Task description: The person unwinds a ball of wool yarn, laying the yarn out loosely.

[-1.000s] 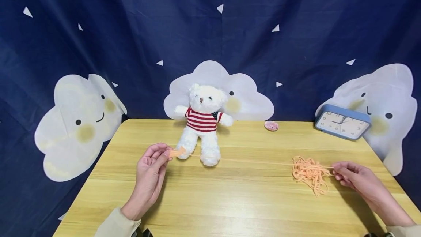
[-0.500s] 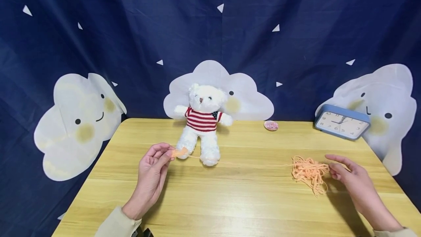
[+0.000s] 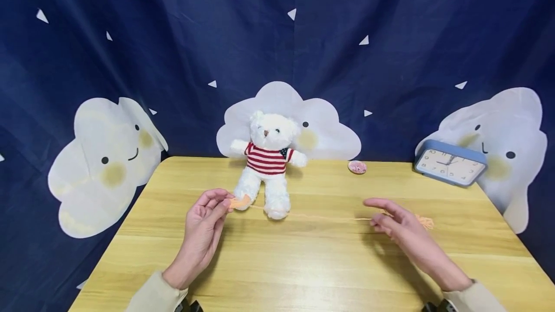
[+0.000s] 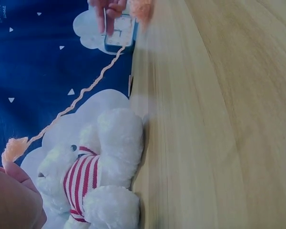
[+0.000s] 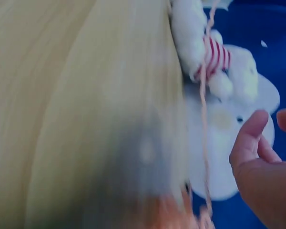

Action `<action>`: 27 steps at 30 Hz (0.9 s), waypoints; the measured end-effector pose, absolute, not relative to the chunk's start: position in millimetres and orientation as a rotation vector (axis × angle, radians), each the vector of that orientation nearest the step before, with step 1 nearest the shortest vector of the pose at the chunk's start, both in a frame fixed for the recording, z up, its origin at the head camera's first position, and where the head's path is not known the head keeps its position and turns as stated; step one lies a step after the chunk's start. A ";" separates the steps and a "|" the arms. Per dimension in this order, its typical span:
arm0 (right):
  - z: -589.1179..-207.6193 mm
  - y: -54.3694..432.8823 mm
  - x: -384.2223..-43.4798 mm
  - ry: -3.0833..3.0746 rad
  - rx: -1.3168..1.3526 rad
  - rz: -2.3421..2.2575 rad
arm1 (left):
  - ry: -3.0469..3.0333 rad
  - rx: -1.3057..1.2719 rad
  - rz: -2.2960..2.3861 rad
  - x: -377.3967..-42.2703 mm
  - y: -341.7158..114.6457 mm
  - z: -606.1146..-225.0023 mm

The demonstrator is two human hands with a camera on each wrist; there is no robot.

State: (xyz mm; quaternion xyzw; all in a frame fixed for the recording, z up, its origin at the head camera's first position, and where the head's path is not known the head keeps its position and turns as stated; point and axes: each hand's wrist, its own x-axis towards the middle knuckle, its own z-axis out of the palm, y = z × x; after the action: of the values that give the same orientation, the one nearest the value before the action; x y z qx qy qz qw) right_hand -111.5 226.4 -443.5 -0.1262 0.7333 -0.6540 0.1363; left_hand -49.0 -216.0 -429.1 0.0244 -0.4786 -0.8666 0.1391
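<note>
My left hand [image 3: 203, 230] pinches a small peach-orange bundle of yarn [image 3: 239, 201] between thumb and fingers, in front of the bear's foot. From the bundle a wavy strand [image 4: 81, 95] stretches rightward in the air; the head view shows it passing before the teddy bear's feet. Over the right part of the table is my right hand [image 3: 409, 237], its index finger extended. In the right wrist view its thumb and fingers are apart, beside the strand, gripping nothing. Behind it lies the loose yarn pile [image 3: 426, 222], mostly hidden by that hand in the head view.
A white teddy bear [image 3: 265, 160] in a striped shirt sits at the back of the wooden table [image 3: 277, 264]. A small pink oval item [image 3: 357, 167] and a blue clock [image 3: 451, 163] stand farther right. A dark blue curtain [image 3: 329, 52] hangs behind.
My right hand has let go of the yarn at the pile's right side and moved left past the pile, near the strand. The left hand keeps its pinch, almost still.
</note>
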 end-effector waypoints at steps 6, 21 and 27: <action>-449.2 182.4 -118.1 1.985 -0.486 -1.839 | -1.398 0.079 -2.506 -47.6 -216.1 -431.3; -461.9 122.4 -120.5 1.877 -0.655 -1.730 | -1.421 0.084 -2.519 -48.8 -217.3 -430.3; -456.9 133.1 -122.0 1.933 -0.647 -1.730 | -1.417 0.087 -2.522 -49.8 -216.4 -430.0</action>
State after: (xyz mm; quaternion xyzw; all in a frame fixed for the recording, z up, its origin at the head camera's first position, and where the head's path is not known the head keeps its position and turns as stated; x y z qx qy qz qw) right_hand -122.0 133.1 -456.9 -0.2354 0.7034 -0.6293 0.2319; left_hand -49.8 -216.4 -430.0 0.0297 -0.4857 -0.8648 0.1235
